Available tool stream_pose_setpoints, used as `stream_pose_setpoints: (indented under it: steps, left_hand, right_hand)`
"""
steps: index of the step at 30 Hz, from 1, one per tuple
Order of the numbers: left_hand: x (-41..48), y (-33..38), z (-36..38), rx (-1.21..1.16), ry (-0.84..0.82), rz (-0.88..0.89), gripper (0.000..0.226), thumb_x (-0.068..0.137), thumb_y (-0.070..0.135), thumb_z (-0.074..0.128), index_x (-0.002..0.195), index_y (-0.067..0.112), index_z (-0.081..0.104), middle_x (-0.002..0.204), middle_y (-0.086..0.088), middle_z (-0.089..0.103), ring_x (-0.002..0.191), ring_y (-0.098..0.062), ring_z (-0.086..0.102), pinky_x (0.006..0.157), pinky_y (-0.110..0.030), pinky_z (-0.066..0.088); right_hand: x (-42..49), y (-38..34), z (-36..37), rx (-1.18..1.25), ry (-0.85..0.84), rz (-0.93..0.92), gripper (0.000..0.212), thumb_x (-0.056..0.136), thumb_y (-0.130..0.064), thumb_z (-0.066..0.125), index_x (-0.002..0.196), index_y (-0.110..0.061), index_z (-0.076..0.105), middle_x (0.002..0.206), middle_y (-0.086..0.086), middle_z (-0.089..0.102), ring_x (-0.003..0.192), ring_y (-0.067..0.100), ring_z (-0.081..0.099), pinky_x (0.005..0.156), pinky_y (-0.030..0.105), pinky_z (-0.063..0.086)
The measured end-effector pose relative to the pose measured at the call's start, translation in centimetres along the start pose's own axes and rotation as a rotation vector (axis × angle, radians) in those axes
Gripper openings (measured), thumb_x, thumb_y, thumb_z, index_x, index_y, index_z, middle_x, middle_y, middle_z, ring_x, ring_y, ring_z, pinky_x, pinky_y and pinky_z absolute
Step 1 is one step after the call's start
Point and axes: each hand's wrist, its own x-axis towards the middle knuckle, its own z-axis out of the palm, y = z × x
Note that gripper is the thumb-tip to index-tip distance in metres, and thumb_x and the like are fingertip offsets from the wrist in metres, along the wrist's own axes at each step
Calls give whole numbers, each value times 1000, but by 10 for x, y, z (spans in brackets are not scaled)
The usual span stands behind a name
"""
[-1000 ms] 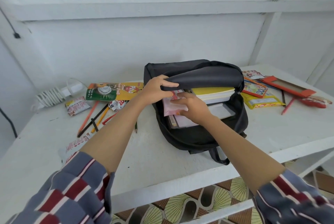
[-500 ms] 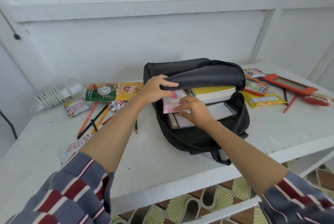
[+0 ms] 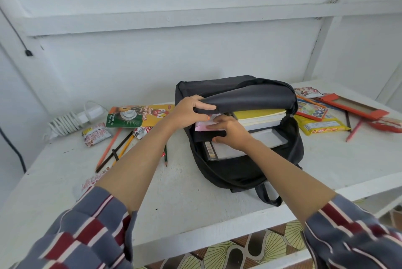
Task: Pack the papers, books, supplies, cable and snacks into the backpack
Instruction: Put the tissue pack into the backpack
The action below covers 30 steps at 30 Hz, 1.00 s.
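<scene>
A black backpack (image 3: 245, 173) lies open on the white table (image 3: 174, 194). My left hand (image 3: 187, 112) grips its upper flap (image 3: 250, 99) and holds it up. My right hand (image 3: 230, 133) is inside the opening, pressing a pink-and-white packet (image 3: 204, 126) down beside the books. A yellow book (image 3: 258, 114) lies on top of the stack, with a white book (image 3: 267, 138) under it. Left of the bag lie pencils (image 3: 117, 149), a green-and-yellow snack bag (image 3: 139, 115), small snack packets (image 3: 95, 136) and a coiled white cable (image 3: 67, 121).
Right of the backpack lie a yellow snack pack (image 3: 322, 125), a colourful packet (image 3: 311, 110), an orange-framed board (image 3: 356, 106), a red pencil (image 3: 353, 130) and another snack packet (image 3: 306, 92). The white wall stands close behind. The table's front edge is near me.
My right hand has pushed the pink packet deeper into the bag, so less of it shows. My left hand still holds the flap in the same place.
</scene>
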Motion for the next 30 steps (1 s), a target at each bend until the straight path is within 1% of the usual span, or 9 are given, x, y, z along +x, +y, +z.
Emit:
stream_pose_setpoints:
  steps: [4,15,18,21,23,25,26,28,30]
  left_hand:
    - [1,0,-1,-9,-8,-10,37,81,5,66,114,22,67,130,1,51,116,-18,49,105,-37,37]
    - [1,-2,-1,-3,-37,-18,33,82,8,66,113,20,68,131,0,50,118,-19,48,106,-38,38]
    - [1,-3,1,12,-66,-29,25,86,15,64,110,18,69,129,0,50,117,-19,48,104,-36,37]
    - [2,-3,3,-7,-41,-48,21,86,35,62,94,21,75,118,6,55,113,-18,50,106,-40,33]
    - [4,-4,5,74,7,-48,28,87,43,56,76,27,75,115,9,60,115,-15,49,113,-51,15]
    - [5,-4,7,174,25,-73,43,92,44,47,63,25,72,115,7,64,118,-14,47,115,-51,1]
    - [6,-4,8,216,31,-88,49,93,46,44,58,24,70,114,5,66,118,-14,48,115,-50,-1]
    - [8,-1,10,282,59,-114,58,93,51,40,53,19,67,105,2,70,110,-13,52,116,-48,1]
    - [10,4,15,313,157,-89,61,92,52,40,54,12,67,79,4,70,86,-9,58,113,-45,16]
  right_hand:
    - [2,0,-1,-7,-14,2,47,84,-19,67,130,-24,55,142,3,42,132,21,33,108,32,27]
    - [6,-1,-5,-49,-57,-16,51,84,-21,67,133,-26,52,145,2,40,134,21,31,111,31,19]
    - [2,-3,-7,-28,-84,-22,50,85,-21,66,133,-25,52,144,3,41,132,22,35,109,32,26]
    - [-6,-1,-12,-9,-38,-34,43,87,-21,62,129,-25,56,139,1,49,125,21,45,103,31,36]
    - [-12,1,-16,-2,2,-33,40,87,-21,61,128,-23,58,136,-1,53,124,18,47,101,29,38]
    - [-19,3,-21,31,9,-22,39,87,-18,62,126,-18,59,132,0,57,121,16,50,100,28,40]
    - [-22,5,-23,48,5,-11,38,86,-16,63,124,-16,61,128,2,60,118,17,53,99,29,42]
    - [-28,10,-26,72,-10,17,37,85,-16,64,122,-15,62,122,4,63,113,19,56,98,31,43]
    - [-32,15,-30,86,-38,55,37,85,-16,65,122,-14,62,122,5,63,114,19,56,98,25,42]
